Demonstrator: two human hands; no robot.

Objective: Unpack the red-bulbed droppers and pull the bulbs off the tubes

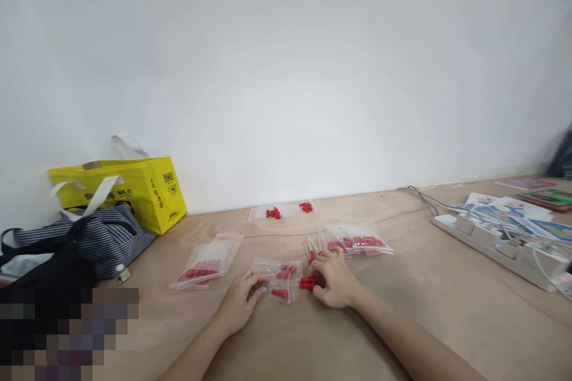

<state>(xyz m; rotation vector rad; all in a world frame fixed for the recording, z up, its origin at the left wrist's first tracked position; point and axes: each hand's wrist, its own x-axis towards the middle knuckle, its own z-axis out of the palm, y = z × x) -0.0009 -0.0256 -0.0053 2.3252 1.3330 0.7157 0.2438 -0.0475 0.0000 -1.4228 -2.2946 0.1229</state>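
Note:
My left hand (243, 300) has its fingers and thumb closed at the left edge of a small clear zip bag (268, 271). Inside that bag lie several red-handled pieces (280, 293). My right hand (336, 278) is curled just right of the bag's mouth, its fingers on red-handled pieces (307, 283) that point toward the bag. Just beyond the right fingertips are more red handles (313, 256) with thin pale shafts pointing away. Their exact kind is too small to make out, and the right fingers partly hide them.
Filled zip bags lie at left (201, 274) and beyond my right hand (357, 241). Near the wall, a clear bag (290, 211) bears small red pieces. A yellow bag (161, 196) and striped bag (111, 238) stand left. A power strip (500, 247), cables and printed sheets (509, 208) are right.

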